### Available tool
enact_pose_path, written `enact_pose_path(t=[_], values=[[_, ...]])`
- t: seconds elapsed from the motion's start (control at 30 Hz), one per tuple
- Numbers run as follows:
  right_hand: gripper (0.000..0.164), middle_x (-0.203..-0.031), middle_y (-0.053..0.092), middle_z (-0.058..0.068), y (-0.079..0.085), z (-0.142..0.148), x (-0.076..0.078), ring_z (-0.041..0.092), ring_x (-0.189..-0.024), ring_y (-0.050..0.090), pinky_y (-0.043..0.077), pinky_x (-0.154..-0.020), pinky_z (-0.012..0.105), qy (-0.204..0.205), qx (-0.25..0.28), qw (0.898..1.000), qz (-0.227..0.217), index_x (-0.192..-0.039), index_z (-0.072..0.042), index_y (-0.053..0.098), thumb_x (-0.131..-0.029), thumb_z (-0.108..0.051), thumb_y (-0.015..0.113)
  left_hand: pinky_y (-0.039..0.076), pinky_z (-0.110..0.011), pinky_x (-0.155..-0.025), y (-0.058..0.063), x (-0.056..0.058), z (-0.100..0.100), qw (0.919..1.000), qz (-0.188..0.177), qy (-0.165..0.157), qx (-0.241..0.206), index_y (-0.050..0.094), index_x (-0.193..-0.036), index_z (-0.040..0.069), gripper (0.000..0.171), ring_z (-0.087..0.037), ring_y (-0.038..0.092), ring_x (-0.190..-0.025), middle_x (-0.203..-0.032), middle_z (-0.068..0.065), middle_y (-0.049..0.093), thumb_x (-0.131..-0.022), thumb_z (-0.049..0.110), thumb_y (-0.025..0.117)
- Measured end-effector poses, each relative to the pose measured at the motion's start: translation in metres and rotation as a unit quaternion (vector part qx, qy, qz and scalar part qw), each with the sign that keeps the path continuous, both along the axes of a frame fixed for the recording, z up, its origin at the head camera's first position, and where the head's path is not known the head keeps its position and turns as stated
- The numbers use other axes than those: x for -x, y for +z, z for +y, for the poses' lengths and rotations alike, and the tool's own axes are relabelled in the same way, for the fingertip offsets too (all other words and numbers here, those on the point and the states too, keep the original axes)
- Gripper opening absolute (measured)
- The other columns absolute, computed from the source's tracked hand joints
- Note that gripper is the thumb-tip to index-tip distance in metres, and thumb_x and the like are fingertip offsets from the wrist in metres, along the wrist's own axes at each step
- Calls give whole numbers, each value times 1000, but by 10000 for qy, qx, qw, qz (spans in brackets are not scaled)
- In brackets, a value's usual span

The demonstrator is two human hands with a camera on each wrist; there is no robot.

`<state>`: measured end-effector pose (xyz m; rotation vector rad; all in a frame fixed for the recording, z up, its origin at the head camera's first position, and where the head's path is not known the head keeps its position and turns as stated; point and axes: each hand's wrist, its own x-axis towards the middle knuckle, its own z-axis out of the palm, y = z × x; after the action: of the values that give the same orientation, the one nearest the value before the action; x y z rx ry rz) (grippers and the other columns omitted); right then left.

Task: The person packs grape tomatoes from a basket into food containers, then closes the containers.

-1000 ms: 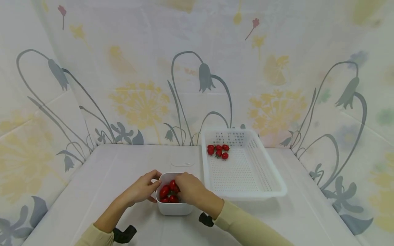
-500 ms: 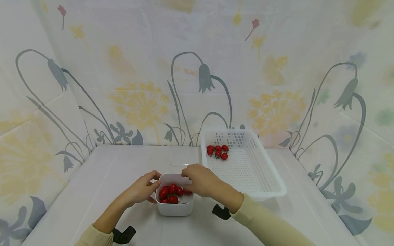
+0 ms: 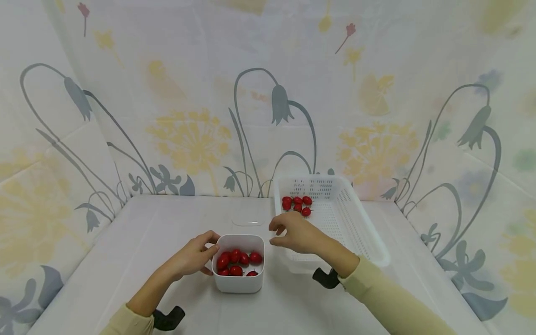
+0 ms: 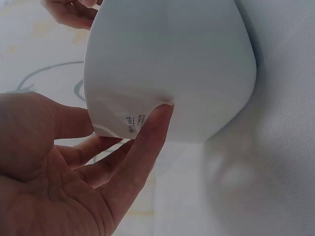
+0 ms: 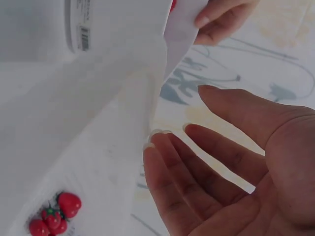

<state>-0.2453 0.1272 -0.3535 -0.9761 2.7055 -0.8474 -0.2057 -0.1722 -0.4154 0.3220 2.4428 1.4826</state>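
Observation:
A white square container [image 3: 238, 284] with several red cherry tomatoes [image 3: 236, 257] in it stands on the table. My left hand [image 3: 192, 255] holds it at the left side, thumb by the rim; the left wrist view shows fingers curved round a corner of its outer wall [image 4: 197, 59]. To the right of the container, my right hand [image 3: 299, 232] hovers over the near left edge of a white perforated basket [image 3: 377, 242]. Its fingers are parted from the thumb, with nothing between them. More cherry tomatoes [image 3: 307, 200] lie in the basket's far left corner, also seen in the right wrist view.
Behind the container lies a flat transparent piece [image 3: 248, 223], visible mainly by its outline. A white cloth covers the table [image 3: 167, 218]. Flower-printed fabric [image 3: 197, 93] closes off the back and both sides.
My right hand has left the container and moved right toward the basket. Tomatoes on the container's right side, covered before, now show. The left hand has stayed in place.

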Motion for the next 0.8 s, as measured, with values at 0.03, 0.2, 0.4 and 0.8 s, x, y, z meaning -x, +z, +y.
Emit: enact_pose_path(t=[0.03,0.2,0.4,0.8], values=[[22,-105,72,5,0,4,1,25,-99,68,59,-85,31,14,42,10000,-30,-110,-4,72,-90,-12,77,64,-42,-62,0,0,0,10000,-11,-1,-17,55,-128,-1,25,-30,65,-103,-129,-22,58,-104,9,56],[23,-107,72,9,4,22,12,21,-93,70,59,-81,29,95,97,9999,-30,-110,0,72,-90,-10,77,64,-42,-62,-2,1,-1,10000,-26,-17,-56,55,-128,0,26,-32,64,-106,-131,-23,57,-105,10,55],[25,-104,72,10,6,45,34,21,-89,68,60,-82,36,-231,-141,9996,76,-110,2,72,-89,-10,77,64,-41,-62,-2,2,-1,10000,-27,-9,-53,55,-128,0,25,-31,64,-105,-132,-23,57,-105,10,55],[32,-97,72,16,-5,80,82,31,-92,66,59,-76,42,-1035,-565,9930,66,-111,7,69,-92,-18,74,64,-41,-62,-2,2,-1,10000,-61,-41,-37,54,-129,0,26,-28,65,-99,-132,-24,57,-105,10,55]])
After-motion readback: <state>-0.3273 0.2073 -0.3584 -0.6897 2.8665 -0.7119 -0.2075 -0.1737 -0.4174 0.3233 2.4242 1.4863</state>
